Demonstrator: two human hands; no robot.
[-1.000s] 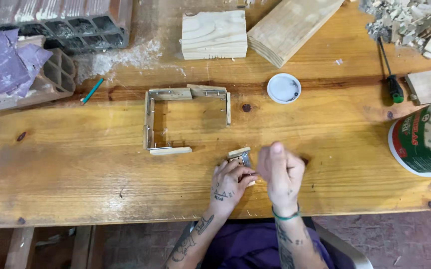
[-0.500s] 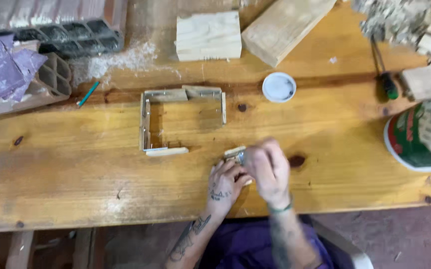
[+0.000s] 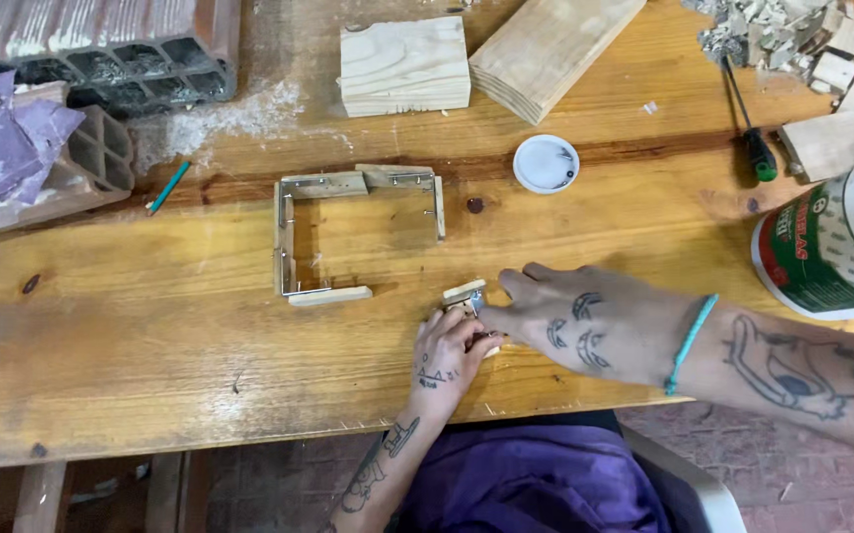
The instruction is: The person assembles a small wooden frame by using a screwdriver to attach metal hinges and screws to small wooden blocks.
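Head view. The left hand (image 3: pixel 455 345) is curled, its fingers closed on a small wooden piece (image 3: pixel 465 293) that sits on the wooden table (image 3: pixel 131 345) near the front edge. The right hand (image 3: pixel 585 324) lies mostly open, palm down, fingers extended; its fingertips meet the same small wooden piece from the right side.

The small wooden piece lies just right of the unfinished wooden frame (image 3: pixel 348 232), beside the frame's loose lower strip.

A large white tub (image 3: pixel 837 247) with a green and red label stands well right of the frame, at the table's edge. Its contents cannot be seen.

A round white lid (image 3: pixel 545 163) lies up and right of the frame; it holds something small and dark that cannot be identified.
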